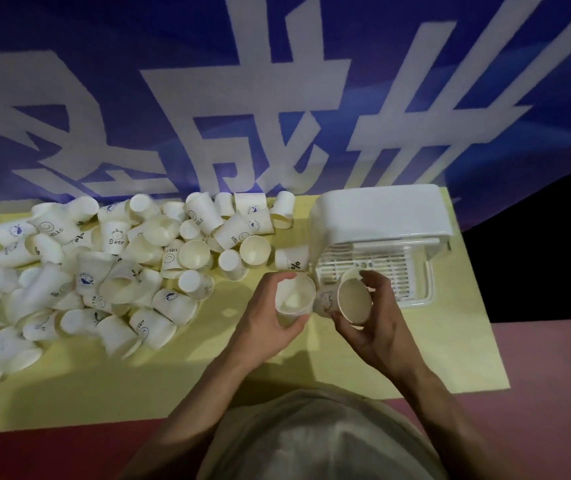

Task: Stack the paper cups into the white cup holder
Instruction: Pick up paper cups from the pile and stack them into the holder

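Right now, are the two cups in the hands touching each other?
Cannot tell. In the head view the left hand's cup and the right hand's cup meet edge to edge, with no plain gap or contact.

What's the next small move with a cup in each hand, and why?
Probably nest the two: slide the left hand's upright cup into the tilted cup held by the right hand. Both mouths are open and nearly touching, right in front of the white cup holder.
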`<action>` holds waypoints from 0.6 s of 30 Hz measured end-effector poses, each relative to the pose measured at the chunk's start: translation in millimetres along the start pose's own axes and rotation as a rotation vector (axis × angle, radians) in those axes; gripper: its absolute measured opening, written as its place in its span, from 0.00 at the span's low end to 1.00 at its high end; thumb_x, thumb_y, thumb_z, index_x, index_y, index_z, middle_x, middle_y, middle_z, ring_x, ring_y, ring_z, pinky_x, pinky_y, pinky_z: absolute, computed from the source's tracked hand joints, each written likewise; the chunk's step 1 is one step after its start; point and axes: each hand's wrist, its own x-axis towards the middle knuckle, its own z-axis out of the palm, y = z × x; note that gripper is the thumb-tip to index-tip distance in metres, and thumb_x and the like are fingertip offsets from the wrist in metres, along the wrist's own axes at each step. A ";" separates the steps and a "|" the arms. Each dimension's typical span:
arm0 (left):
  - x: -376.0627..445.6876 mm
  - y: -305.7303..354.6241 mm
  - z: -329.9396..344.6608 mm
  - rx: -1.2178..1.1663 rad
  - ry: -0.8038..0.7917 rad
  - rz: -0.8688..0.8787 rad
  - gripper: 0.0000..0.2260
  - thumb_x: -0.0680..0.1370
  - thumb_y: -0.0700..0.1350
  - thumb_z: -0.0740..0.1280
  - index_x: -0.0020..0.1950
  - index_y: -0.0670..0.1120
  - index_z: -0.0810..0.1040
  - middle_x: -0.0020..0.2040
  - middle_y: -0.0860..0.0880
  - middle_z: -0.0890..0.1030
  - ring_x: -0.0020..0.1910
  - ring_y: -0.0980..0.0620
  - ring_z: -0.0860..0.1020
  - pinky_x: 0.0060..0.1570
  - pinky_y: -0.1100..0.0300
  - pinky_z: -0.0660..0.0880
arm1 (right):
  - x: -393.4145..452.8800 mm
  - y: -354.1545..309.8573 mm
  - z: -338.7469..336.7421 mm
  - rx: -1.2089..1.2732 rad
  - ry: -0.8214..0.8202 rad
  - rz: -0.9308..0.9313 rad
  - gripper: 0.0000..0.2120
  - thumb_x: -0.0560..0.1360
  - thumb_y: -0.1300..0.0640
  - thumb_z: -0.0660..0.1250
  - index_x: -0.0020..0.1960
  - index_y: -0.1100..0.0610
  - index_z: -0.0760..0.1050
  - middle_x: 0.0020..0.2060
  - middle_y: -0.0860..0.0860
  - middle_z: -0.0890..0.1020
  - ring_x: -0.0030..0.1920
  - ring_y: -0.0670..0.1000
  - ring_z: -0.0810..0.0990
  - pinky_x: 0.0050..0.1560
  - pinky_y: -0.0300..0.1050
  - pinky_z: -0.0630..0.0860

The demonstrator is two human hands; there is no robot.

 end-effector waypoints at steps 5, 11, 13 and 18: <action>31.0 39.9 43.5 0.022 -0.011 0.126 0.32 0.75 0.46 0.78 0.75 0.53 0.67 0.69 0.57 0.71 0.69 0.65 0.68 0.66 0.74 0.63 | 7.6 18.5 -54.9 -0.020 0.024 -0.032 0.30 0.75 0.56 0.77 0.73 0.55 0.69 0.63 0.50 0.73 0.63 0.48 0.76 0.65 0.43 0.75; 50.5 65.1 92.4 0.071 0.051 0.211 0.27 0.75 0.41 0.77 0.72 0.47 0.72 0.66 0.53 0.73 0.69 0.60 0.71 0.67 0.70 0.64 | 8.9 59.7 -102.3 -0.020 0.060 -0.020 0.28 0.73 0.58 0.77 0.69 0.57 0.69 0.61 0.48 0.72 0.62 0.45 0.75 0.62 0.38 0.73; 53.9 67.8 105.1 0.089 0.071 0.219 0.26 0.75 0.40 0.77 0.71 0.46 0.73 0.66 0.52 0.73 0.68 0.61 0.71 0.68 0.69 0.64 | 8.4 69.3 -113.0 0.003 0.063 -0.005 0.28 0.74 0.58 0.76 0.70 0.56 0.68 0.61 0.46 0.71 0.62 0.42 0.74 0.61 0.39 0.75; 58.7 57.5 128.1 0.140 0.050 0.140 0.27 0.75 0.42 0.76 0.72 0.49 0.72 0.67 0.53 0.72 0.68 0.60 0.70 0.67 0.72 0.63 | 10.6 89.4 -127.0 0.051 0.011 -0.006 0.28 0.76 0.56 0.75 0.71 0.53 0.67 0.62 0.44 0.70 0.62 0.45 0.75 0.57 0.50 0.81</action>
